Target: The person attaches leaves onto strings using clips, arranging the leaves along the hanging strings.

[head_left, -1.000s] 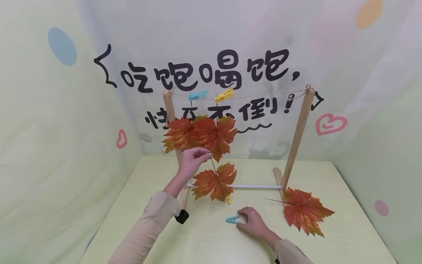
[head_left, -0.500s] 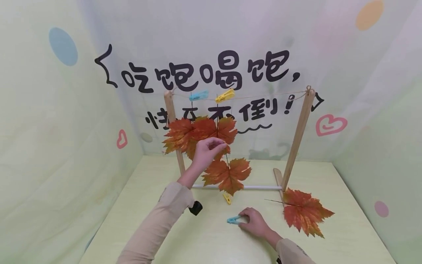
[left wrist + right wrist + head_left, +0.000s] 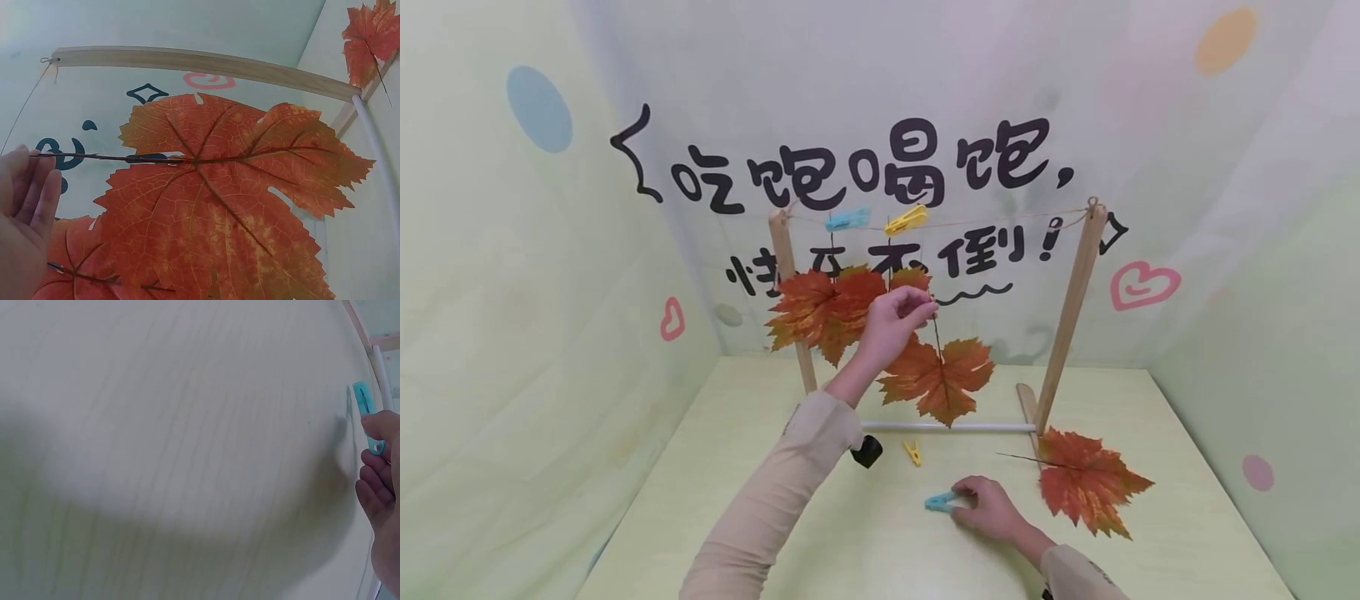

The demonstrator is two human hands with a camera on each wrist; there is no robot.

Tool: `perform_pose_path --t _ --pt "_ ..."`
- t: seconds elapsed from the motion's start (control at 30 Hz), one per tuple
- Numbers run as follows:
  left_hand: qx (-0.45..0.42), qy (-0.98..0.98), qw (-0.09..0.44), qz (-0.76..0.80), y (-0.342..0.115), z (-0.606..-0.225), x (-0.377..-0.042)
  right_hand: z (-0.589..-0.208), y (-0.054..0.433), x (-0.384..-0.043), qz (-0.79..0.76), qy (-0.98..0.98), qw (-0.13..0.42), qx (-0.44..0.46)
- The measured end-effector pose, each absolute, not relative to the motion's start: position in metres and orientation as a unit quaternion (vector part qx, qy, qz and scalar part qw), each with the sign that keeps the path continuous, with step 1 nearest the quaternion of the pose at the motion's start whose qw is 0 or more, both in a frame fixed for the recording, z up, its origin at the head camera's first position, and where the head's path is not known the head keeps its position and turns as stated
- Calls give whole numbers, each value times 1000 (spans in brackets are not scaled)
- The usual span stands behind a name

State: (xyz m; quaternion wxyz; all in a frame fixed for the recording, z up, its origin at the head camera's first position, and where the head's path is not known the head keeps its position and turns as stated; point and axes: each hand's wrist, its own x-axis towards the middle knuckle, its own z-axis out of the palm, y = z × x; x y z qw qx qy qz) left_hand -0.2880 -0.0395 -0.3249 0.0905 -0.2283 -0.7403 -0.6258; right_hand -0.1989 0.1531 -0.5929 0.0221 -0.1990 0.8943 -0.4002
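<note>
In the head view, a veined, jagged-lobed orange-red leaf (image 3: 940,379) hangs at five o'clock from the raised left hand (image 3: 893,323), whose thumb and fingers pinch its thin dark stem (image 3: 112,157). Low over the pale wood-grained tabletop (image 3: 820,550), the right hand (image 3: 991,507) grips a slotted light-blue plastic clothespin (image 3: 939,502) at nine o'clock.

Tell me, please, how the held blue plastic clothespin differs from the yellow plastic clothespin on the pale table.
The blue clothespin is pinched by the right hand; the yellow clothespin lies untouched on the table. The yellow one lies nearer the white rod than the blue. Both are two-armed clips.
</note>
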Motion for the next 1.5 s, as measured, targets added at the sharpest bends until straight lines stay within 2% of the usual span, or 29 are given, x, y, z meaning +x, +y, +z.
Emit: perform_pose_path --t 0.3,0.67,0.9,1.5 --pt "-241 -730 131 -626 -28 -313 -297 -576 169 -195 -415 880 -30 -230" --pt "-233 -715 163 -639 -6 -291 -302 -562 180 -190 -411 887 -10 -210" --pt "-199 -694 186 -666 3 -263 -284 -561 189 -191 -411 885 -12 -216" --pt "-172 -662 201 -701 15 -262 -305 -559 202 -187 -418 883 -23 -214"
